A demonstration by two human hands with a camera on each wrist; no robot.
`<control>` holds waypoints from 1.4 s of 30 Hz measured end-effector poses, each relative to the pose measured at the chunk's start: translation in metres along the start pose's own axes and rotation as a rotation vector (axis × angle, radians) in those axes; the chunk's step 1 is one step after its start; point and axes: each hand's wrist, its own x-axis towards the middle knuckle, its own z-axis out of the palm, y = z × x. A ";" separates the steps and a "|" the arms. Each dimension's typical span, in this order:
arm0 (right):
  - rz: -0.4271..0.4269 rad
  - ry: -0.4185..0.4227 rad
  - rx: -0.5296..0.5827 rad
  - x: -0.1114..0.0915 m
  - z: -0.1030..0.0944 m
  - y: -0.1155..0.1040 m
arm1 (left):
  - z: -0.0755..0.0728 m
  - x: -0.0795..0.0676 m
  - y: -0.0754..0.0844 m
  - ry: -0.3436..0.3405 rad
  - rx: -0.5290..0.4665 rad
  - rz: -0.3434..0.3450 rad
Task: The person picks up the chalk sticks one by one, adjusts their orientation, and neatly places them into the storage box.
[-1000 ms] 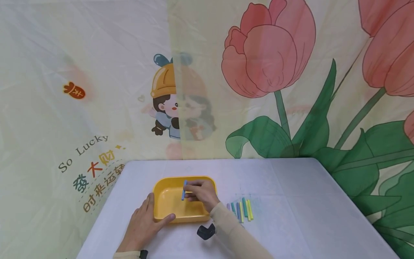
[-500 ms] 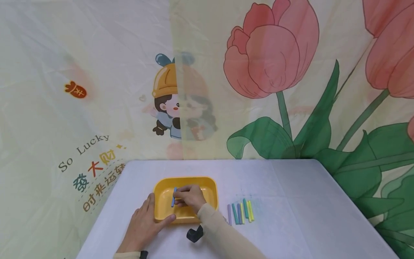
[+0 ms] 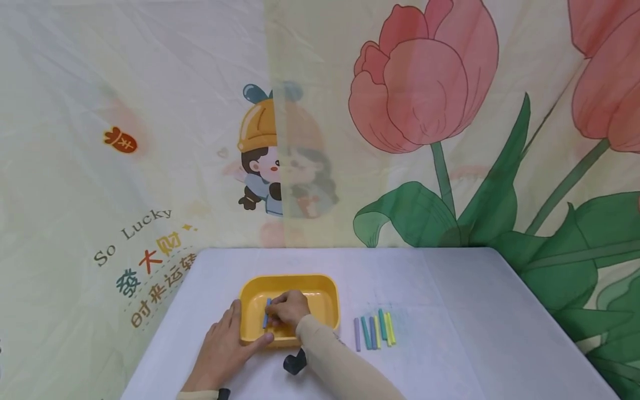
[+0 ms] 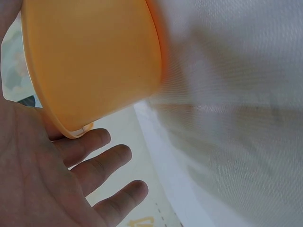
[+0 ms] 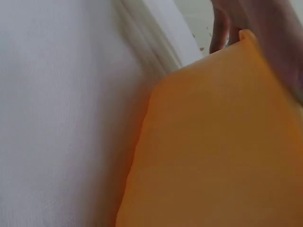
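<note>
My right hand (image 3: 290,309) pinches a blue chalk stick (image 3: 265,318) low inside the yellow tray (image 3: 331,289), left of its middle. The stick stands out past the fingertips, its middle part covered by them. At the tray's front left corner lies my left hand (image 3: 222,344), thumb on the front rim and fingers along the left side. In the left wrist view, that hand's fingers (image 4: 118,201) are spread and nearly straight beside the tray's outer wall (image 4: 94,56). The right wrist view is filled mostly by the tray's outer wall (image 5: 213,142); the chalk is hidden there.
Right of the tray, several chalk sticks (image 3: 373,332) in purple, green, blue and yellow lie side by side on the white tabletop (image 3: 450,333). Faint coloured dust marks the cloth around them. A printed curtain (image 3: 310,111) hangs behind the table's far edge.
My right hand has moved left and toward the near side of the tray, lowering the blue chalk stick. My left hand stays at the tray's corner. The view has shifted slightly.
</note>
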 end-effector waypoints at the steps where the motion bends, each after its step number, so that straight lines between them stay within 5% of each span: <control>1: 0.003 0.003 -0.019 0.001 0.001 0.001 | 0.000 0.000 0.000 -0.007 -0.002 -0.002; 18: 0.043 0.056 -0.074 0.014 0.010 0.009 | -0.001 0.001 0.007 -0.033 0.010 -0.026; 42: -0.050 -0.016 -0.094 -0.010 -0.015 -0.004 | -0.001 -0.002 0.003 0.001 0.013 0.008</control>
